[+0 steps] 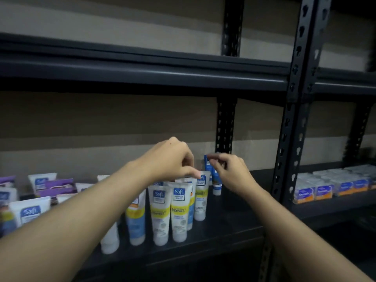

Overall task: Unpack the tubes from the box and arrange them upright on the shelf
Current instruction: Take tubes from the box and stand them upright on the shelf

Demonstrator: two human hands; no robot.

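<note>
The left hand (171, 159) pinches the crimped top of a white-and-yellow plastic tube (200, 202) and, at its 3 o'clock, the right hand (230, 171) pinches a blue plastic tube (216, 183), both upright on the black metal shelf (230, 224).

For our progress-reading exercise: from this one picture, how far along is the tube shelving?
Done: a cluster of white-and-yellow tubes stands upright on the shelf. In hand: the right hand pinches the top of a blue tube at the back right; the left hand has its fingers touching the rear white tube, grip unclear. Left: unknown, since the box is out of view; tubes at far left are too blurred to judge.
</note>
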